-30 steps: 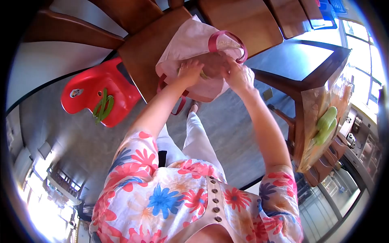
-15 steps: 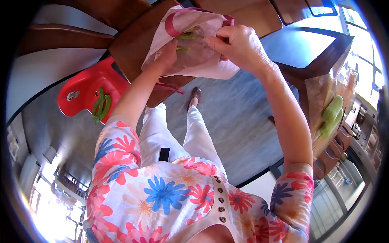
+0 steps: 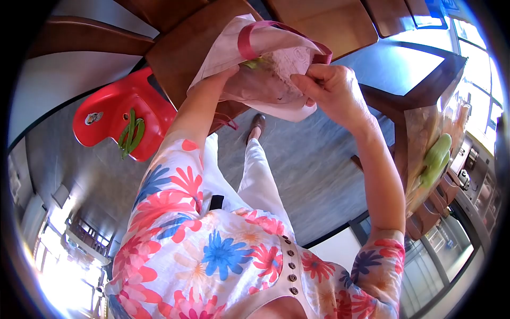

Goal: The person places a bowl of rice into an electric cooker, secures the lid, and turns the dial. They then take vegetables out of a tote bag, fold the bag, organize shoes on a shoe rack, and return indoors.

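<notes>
A pale pink cloth bag (image 3: 218, 50) with dark pink handles hangs open in front of me, above a wooden chair. My right hand (image 3: 334, 93) pinches the bag's rim on its right side. Only the back of my left hand (image 3: 227, 77) shows at the bag's left side; its fingers are hidden inside. Within the bag, something green and leafy (image 3: 254, 63) shows near my left hand, in what looks like clear plastic. Long green pods (image 3: 133, 133) rest on a red plastic stool (image 3: 106, 106) at the left.
Wooden chairs (image 3: 319, 26) stand along the top. At the right, a wooden table (image 3: 419, 127) carries pale green vegetables (image 3: 438, 154) on or in clear plastic. A blue plastic item (image 3: 433, 13) is at the top right. Grey floor (image 3: 313, 159) lies below the bag.
My left hand has gone deeper into the bag, and its fingers are now out of sight. My right hand has moved from inside the opening to the rim, pulling it rightward.
</notes>
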Tool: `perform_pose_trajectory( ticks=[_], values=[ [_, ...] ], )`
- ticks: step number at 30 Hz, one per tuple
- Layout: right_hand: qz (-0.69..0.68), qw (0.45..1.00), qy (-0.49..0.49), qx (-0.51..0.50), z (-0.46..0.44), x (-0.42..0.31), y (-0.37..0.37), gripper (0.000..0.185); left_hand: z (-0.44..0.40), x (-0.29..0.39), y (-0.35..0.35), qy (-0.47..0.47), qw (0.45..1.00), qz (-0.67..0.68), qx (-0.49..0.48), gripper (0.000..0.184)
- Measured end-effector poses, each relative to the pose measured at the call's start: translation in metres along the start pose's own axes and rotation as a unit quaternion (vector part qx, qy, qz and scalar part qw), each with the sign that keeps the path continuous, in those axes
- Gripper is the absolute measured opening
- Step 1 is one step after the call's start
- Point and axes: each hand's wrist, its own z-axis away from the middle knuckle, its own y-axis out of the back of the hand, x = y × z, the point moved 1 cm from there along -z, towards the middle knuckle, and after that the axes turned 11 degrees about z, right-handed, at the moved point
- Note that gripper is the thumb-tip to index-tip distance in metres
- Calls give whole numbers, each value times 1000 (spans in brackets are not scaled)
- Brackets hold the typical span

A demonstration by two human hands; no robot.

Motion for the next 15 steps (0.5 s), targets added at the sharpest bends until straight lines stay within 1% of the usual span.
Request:
perform_pose_trajectory(
  ticks=[3, 9, 12, 15],
  values=[
    [-31, 999, -19, 7, 1, -1, -3, 21, 8, -4, 1, -7, 1000, -5, 13, 40],
    [-27, 1000, -11, 0, 4, 2, -18, 22, 28, -20, -4, -42, 998, -22, 50, 42],
    [-96, 995, -35, 21, 3, -5, -17, 23, 45, -28, -15, -75, 994, -43, 66, 43],
    [-57, 998, -27, 7, 5, -9, -19, 24, 55, -28, -31, -104, 990, -70, 69, 44]
  ],
)
